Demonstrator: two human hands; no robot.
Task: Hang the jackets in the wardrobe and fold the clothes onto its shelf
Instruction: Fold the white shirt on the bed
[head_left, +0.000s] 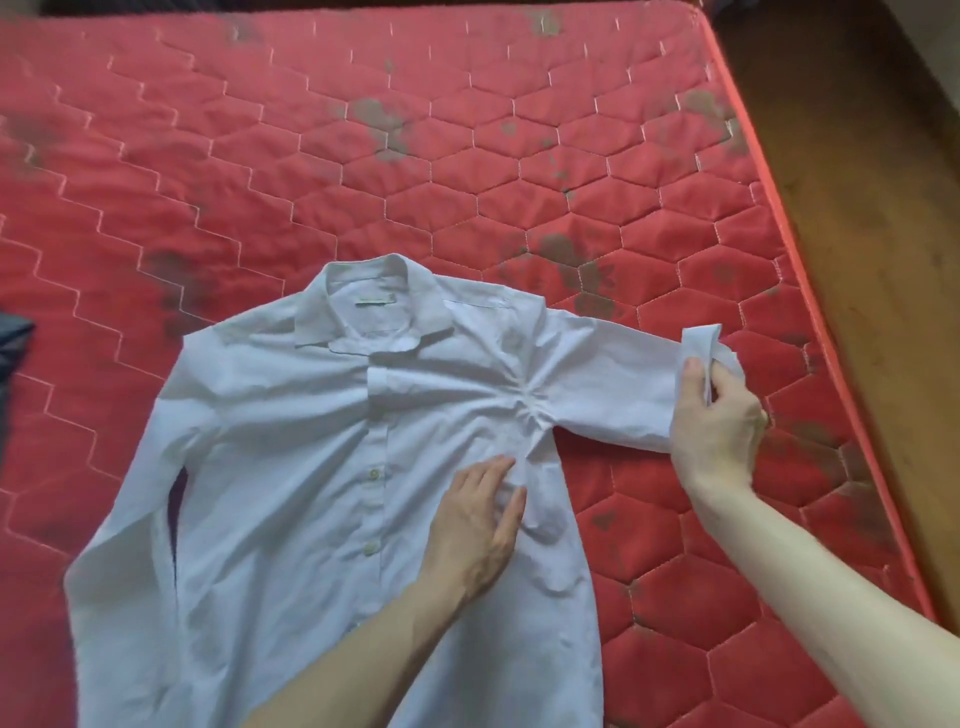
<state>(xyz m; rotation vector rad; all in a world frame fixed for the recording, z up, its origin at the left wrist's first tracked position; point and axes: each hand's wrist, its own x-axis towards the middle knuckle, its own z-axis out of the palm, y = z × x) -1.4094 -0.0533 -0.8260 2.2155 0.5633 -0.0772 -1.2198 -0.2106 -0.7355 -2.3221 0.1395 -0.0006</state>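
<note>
The step in hand looks like the folding of a shirt, at its first fold: the sleeve is about to be brought in across the body. The white shirt (322, 467) lies front up and buttoned on the red quilted mattress (467, 156), filling the lower left and centre of the frame, collar toward the top.

The left hand (480, 525) lies flat on the chest of the shirt, fingers straight and together, pressing the cloth down just below the armpit, where the fabric gathers into a star of creases. The right hand (719, 421), at the right middle of the frame, pinches the cuff (701, 343) of the outstretched sleeve between thumb and fingers and lifts it a little off the mattress.

The next move, I judge, calls for carrying that cuff leftward over the chest while the flat hand keeps the body from sliding, then smoothing the bunched armpit so the fold lies even.

The shirt is thin, pale and rather wrinkled; its other sleeve runs down along the left side. A dark cloth (13, 343) shows at the left edge of the frame. No wardrobe is in view.
</note>
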